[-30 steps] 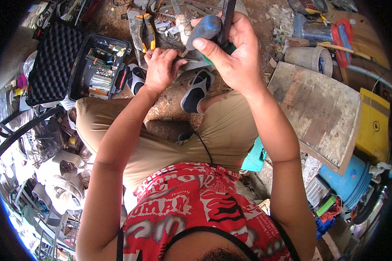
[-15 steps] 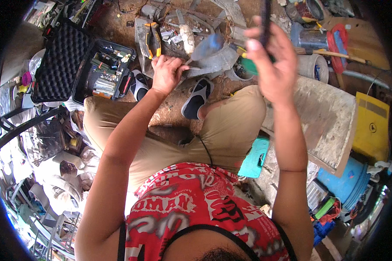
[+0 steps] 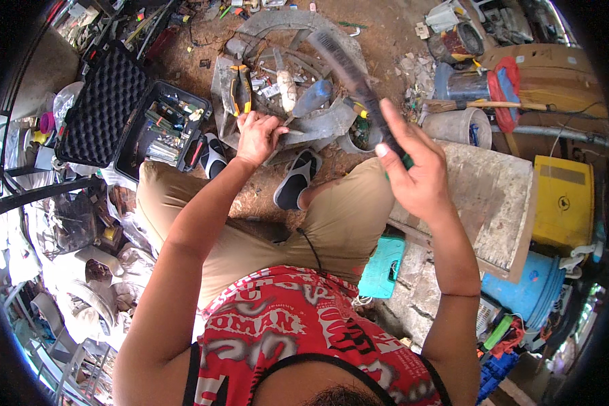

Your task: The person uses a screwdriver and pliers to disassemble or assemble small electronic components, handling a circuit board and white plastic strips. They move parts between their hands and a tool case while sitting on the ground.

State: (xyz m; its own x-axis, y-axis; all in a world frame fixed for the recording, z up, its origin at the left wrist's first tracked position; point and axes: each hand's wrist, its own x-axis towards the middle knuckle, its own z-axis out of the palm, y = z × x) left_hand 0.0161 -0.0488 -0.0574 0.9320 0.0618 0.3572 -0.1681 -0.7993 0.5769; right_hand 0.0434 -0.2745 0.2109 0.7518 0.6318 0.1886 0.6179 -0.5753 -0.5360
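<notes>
My left hand [image 3: 256, 139] is closed, fingertips pinching a thin, pointed metal piece [image 3: 294, 131] against a grey metal plate [image 3: 328, 126]. My right hand [image 3: 418, 172] grips a long dark bar-like tool [image 3: 350, 74]. It slants up to the far left above the plate, smeared by motion, so its exact kind is unclear. Just beyond my left hand lie pliers with orange-and-black handles [image 3: 239, 89]. A tool with a whitish wrapped grip [image 3: 287, 91] rests beside a blurred blue object [image 3: 313, 98].
At left stands an open black case [image 3: 132, 145] with foam lining and small parts inside. A white bucket [image 3: 457, 128], a worn board [image 3: 480, 203], a yellow case [image 3: 563, 203] and a blue bucket [image 3: 524, 287] are on the right. A turquoise case [image 3: 381, 267] lies by my knee.
My right hand has come down toward me, and the dark tool has swung from upright to slanting left over the metal. My left hand keeps its pinch. The view has shifted slightly.
</notes>
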